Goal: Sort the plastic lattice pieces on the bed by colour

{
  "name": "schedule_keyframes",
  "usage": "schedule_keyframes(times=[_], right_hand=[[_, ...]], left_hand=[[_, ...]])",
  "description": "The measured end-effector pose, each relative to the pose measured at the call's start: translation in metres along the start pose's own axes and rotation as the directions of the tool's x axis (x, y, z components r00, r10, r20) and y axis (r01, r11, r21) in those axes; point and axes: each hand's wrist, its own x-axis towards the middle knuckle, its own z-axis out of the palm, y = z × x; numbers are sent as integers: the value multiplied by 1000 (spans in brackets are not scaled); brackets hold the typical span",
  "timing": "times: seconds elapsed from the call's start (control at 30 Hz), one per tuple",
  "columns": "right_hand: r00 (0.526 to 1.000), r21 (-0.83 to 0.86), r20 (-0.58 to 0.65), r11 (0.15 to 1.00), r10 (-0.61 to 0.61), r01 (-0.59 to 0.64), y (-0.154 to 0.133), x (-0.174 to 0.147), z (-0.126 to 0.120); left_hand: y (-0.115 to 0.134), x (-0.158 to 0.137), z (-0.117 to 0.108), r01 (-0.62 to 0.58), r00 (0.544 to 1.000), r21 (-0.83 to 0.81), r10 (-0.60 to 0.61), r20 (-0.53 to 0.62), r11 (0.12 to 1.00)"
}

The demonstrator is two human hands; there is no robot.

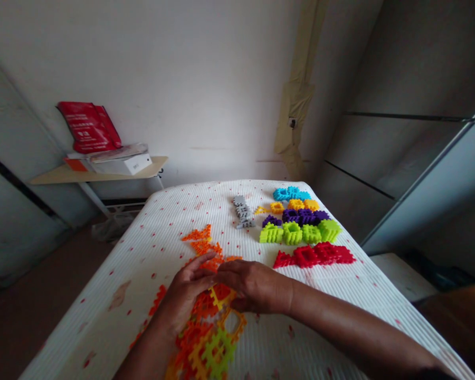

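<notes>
Both hands meet over a loose heap of orange interlocking plastic tiles (205,306) on the bed. My left hand (188,287) is curled, its thumb and fingers bent towards the right hand. Its fingertips lie against orange pieces, but what is inside the grasp is hidden. My right hand (249,285) comes in from the right with fingers pressed together, touching the left fingertips; I cannot make out what it pinches. Below it lie yellow tiles (237,330) and a lime-green tile (220,352). Orange triangular pieces (198,233) spread beyond the hands.
Tiles stand grouped by colour on the right: red (319,255), lime green (293,233), purple (298,216), yellow (277,208) and blue (291,193). Grey tiles (243,212) form a column near the middle. A side table (59,176) holds boxes and a red bag (87,126).
</notes>
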Motion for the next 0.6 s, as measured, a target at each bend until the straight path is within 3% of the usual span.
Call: schedule_keyframes(times=[0.43,0.53,0.6], right_hand=[[981,-234,35,955,193,-180,-16,6,-6],[984,-257,34,953,176,-162,7,7,-24],[971,-279,-28,930,239,-237,38,8,-48]], left_hand=[[1,1,10,-18,997,13,19,-69,1000],[2,0,5,-57,995,-5,57,-85,998],[2,0,-3,-100,985,-24,96,-142,995]])
